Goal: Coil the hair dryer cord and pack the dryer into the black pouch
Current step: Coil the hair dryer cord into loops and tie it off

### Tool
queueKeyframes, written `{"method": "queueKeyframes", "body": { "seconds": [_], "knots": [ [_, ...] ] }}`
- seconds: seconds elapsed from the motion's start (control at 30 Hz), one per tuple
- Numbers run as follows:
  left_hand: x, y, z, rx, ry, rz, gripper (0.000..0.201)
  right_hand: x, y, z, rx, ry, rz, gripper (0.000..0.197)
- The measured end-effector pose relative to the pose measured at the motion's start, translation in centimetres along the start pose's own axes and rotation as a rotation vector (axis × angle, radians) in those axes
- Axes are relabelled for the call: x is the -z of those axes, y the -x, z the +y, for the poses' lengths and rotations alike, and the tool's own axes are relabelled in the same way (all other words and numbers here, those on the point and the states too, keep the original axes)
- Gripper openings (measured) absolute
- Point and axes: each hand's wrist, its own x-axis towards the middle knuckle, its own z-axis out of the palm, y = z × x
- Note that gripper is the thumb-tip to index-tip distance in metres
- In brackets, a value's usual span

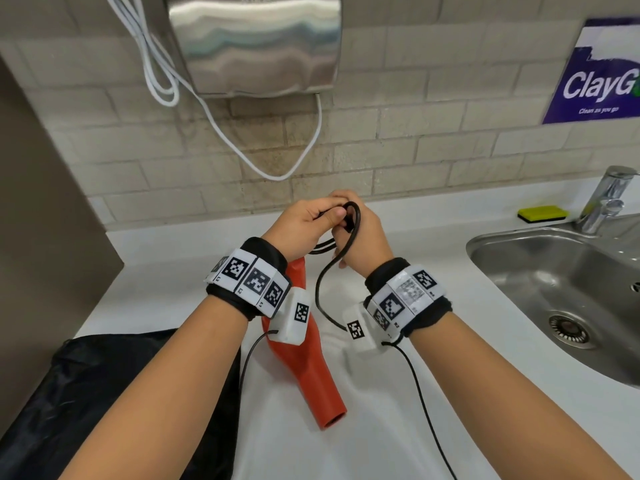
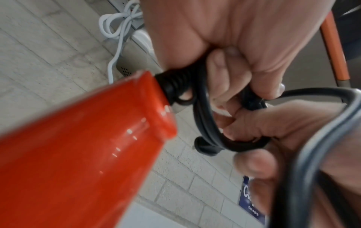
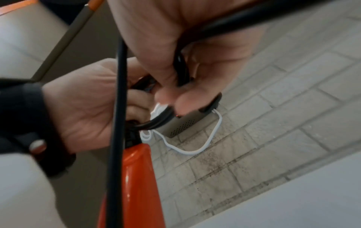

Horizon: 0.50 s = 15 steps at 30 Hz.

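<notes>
The red hair dryer (image 1: 308, 362) lies on the white counter (image 1: 381, 427), nozzle toward me, its handle end (image 2: 97, 138) (image 3: 134, 177) under my left wrist. Its black cord (image 1: 323, 289) (image 2: 203, 111) (image 3: 117, 108) runs up from the handle end into both hands. My left hand (image 1: 308, 221) (image 2: 224, 77) grips gathered loops of cord just above the handle. My right hand (image 1: 360, 237) (image 3: 175, 69) holds a loop of the cord right beside it, fingers curled round it. The black pouch (image 1: 114, 393) lies at the counter's near left, partly under my left forearm.
A steel sink (image 1: 561, 289) with a tap (image 1: 606, 199) is set into the counter at right; a yellow sponge (image 1: 542, 213) lies behind it. A steel hand dryer (image 1: 254, 43) with white cables (image 1: 214, 112) hangs on the tiled wall ahead. A brown panel (image 1: 41, 220) closes the left side.
</notes>
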Motion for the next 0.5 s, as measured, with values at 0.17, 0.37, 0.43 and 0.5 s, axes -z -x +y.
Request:
{"method": "queueKeyframes", "body": {
  "seconds": [0.17,0.37,0.43,0.5],
  "knots": [
    [0.5,0.7,-0.1,-0.05,0.018,0.024,0.031,1.0,0.2,1.4,0.141,-0.029,-0.145,0.029],
    [0.8,0.6,-0.5,-0.017,0.039,0.148,0.026,3.0,0.8,4.6,0.115,0.226,-0.077,0.015],
    [0.7,0.7,-0.3,-0.011,0.053,0.164,0.027,3.6,0.8,5.8,0.042,0.296,-0.048,0.012],
    [0.7,0.8,0.0,-0.001,0.066,0.175,0.028,4.1,0.8,6.9,-0.06,0.326,-0.057,0.014]
  ]
}}
